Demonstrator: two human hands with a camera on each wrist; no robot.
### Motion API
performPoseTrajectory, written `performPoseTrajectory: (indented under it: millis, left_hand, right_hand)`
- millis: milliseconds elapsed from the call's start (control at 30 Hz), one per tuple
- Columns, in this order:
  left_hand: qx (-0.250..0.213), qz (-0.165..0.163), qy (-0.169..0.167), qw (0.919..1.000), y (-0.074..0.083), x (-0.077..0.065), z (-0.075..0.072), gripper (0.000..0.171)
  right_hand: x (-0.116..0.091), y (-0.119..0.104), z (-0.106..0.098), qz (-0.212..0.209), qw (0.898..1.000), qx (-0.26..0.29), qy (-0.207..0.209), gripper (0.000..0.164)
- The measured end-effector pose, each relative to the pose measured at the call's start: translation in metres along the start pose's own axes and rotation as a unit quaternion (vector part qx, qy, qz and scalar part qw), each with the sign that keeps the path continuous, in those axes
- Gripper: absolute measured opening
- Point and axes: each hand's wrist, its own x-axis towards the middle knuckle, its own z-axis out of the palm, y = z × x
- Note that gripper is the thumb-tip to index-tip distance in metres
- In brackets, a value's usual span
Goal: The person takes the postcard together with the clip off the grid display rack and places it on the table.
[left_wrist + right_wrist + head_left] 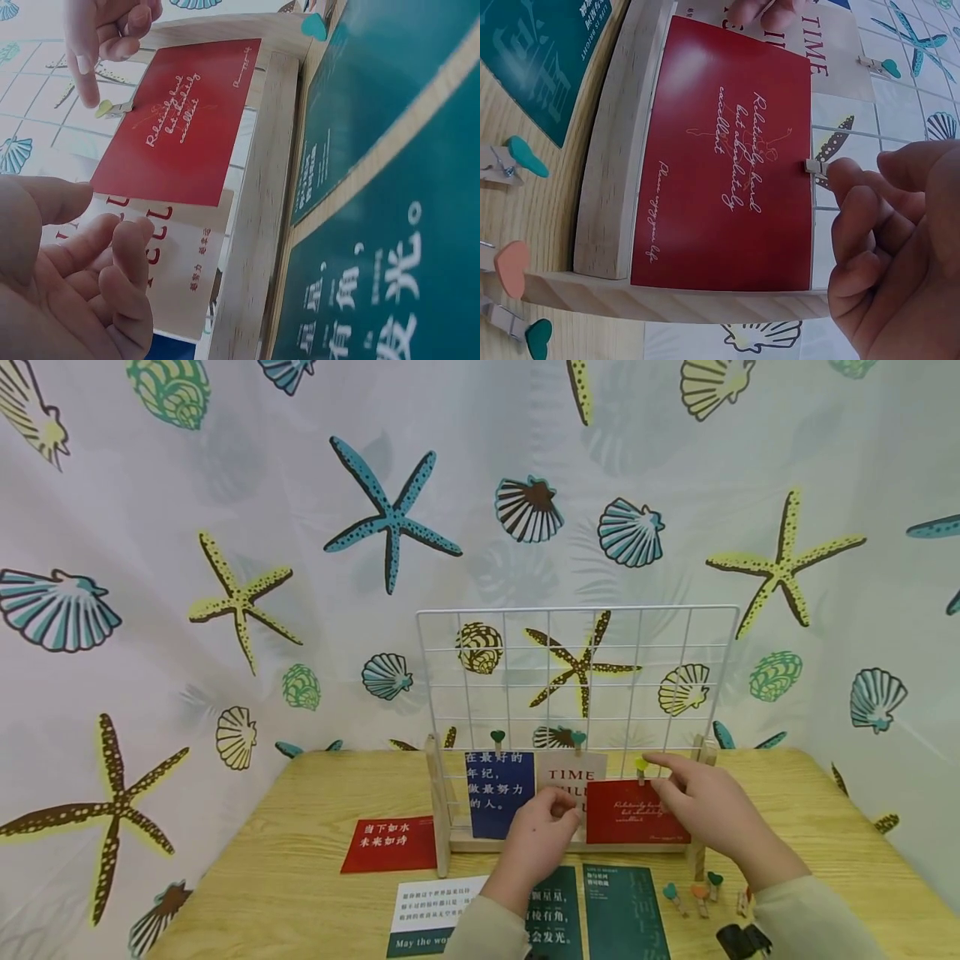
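A red card [626, 814] with white script stands against the white wire grid rack [487, 846]. At its top edge is a small wooden clip with a yellow heart [641, 765]. My right hand [708, 806] is at this clip, its extended index fingertip right at the heart [103, 109] in the left wrist view. Beside the card's left edge is my left hand [542, 833], thumb tip at the card's corner and fingers loosely bent, gripping nothing. Left of the red card hang a white "TIME" card [573, 767] and a blue card [498, 797], each under a heart clip.
On the wooden table [247, 877] lie another red card [390, 845], a white-and-green card [431, 902] and two dark green cards, one of them [626, 910] at right. Several heart clips [701, 897] and a black object [738, 941] lie by my right forearm. A patterned curtain hangs behind.
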Motion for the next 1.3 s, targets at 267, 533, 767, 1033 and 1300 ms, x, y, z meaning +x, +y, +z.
performPoseTrajectory:
  millis: [267, 533, 767, 1033, 1300]
  left_hand:
    - [0.009, -0.012, -0.012, 0.9998, 0.002, 0.006, 0.011, 0.018]
    - [0.018, -0.035, 0.002, 0.9992, 0.005, 0.008, 0.018, 0.014]
    - [0.034, -0.03, 0.013, 0.9989, 0.004, 0.008, 0.023, 0.006]
    - [0.027, -0.026, 0.019, 0.9991, 0.001, 0.011, 0.025, 0.005]
    - [0.03, -0.02, 0.035, 0.9987, -0.003, 0.014, 0.024, 0.005]
  right_hand:
    - [0.006, -0.003, 0.005, 0.004, 1.0, -0.005, 0.006, 0.043]
    - [0.01, -0.004, 0.01, 0.013, 1.0, -0.022, 0.013, 0.044]
    - [0.014, -0.007, 0.014, 0.017, 0.997, -0.069, 0.033, 0.042]
    - [0.016, -0.008, 0.017, 0.032, 0.993, -0.105, 0.043, 0.043]
    - [0.019, -0.008, 0.019, 0.033, 0.992, -0.114, 0.035, 0.041]
